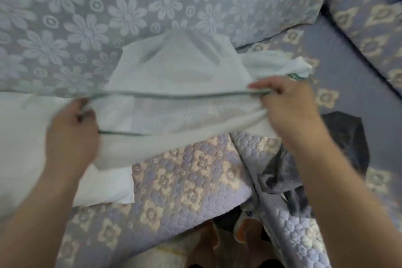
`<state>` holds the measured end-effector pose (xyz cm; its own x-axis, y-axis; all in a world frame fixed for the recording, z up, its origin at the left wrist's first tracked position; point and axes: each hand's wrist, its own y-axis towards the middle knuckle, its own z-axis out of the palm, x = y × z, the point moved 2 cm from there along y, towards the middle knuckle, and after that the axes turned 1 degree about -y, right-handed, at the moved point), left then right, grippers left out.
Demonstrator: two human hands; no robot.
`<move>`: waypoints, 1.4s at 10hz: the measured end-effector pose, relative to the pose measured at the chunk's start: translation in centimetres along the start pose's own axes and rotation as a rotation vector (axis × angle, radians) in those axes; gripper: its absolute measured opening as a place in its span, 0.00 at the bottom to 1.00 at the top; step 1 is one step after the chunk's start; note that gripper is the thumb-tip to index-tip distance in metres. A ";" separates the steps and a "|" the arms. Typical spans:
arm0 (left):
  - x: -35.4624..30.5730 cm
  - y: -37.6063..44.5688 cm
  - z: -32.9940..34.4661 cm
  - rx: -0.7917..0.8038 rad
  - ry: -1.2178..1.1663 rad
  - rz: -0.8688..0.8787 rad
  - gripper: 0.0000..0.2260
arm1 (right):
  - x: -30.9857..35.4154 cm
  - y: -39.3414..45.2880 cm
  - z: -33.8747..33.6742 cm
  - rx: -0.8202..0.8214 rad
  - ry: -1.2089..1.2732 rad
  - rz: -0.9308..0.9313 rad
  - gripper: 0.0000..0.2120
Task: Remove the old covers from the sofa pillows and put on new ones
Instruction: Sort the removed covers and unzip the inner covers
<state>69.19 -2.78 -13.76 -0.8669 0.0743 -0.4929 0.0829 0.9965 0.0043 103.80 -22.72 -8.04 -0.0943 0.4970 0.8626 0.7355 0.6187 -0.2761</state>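
A pale mint-white pillow cover (174,85) with dark green piping along its opening is stretched between my hands above the sofa seat. My left hand (71,130) grips the cover's left edge, fingers curled round the piped hem. My right hand (287,102) pinches the right end of the same piped edge. Under the cover's left side lies a bare white pillow (26,137). A large cushion (108,13) in a grey cover with pale flowers leans against the sofa back behind the cover.
The sofa seat (178,180) has a quilted lilac cover with cream flowers. A crumpled dark grey cloth (339,150) lies at the right. More white fabric (282,65) is bunched behind my right hand. A patterned back cushion (374,19) sits far right. My feet (217,243) are below.
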 end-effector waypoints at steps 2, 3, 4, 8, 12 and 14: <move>9.0 -14.3 9.6 0.508 0.250 -0.367 0.11 | -20.1 -4.3 7.0 0.366 -0.276 0.386 0.14; 15.8 -19.6 13.7 0.705 0.379 -0.518 0.16 | -29.4 -8.6 6.4 0.614 -0.449 0.576 0.14; 17.2 -22.8 16.5 0.810 0.329 -0.535 0.15 | -33.0 -10.6 1.9 0.459 -0.541 0.651 0.15; -2.5 -24.4 20.6 1.132 0.335 -0.080 0.09 | -42.8 -6.8 -8.3 -0.246 0.072 1.114 0.32; -29.7 -30.8 7.4 1.288 -0.380 0.161 0.38 | 0.5 -13.1 -28.4 -0.308 0.767 0.223 0.09; -37.1 -29.6 3.8 0.923 -0.462 0.355 0.36 | 13.7 -13.9 -35.9 0.192 1.103 -0.216 0.15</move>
<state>100.70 -35.21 1.11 -0.4686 0.1390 -0.8724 0.7958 0.4951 -0.3486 116.35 -46.35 22.84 0.5048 -0.3785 0.7759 0.6516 0.7565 -0.0549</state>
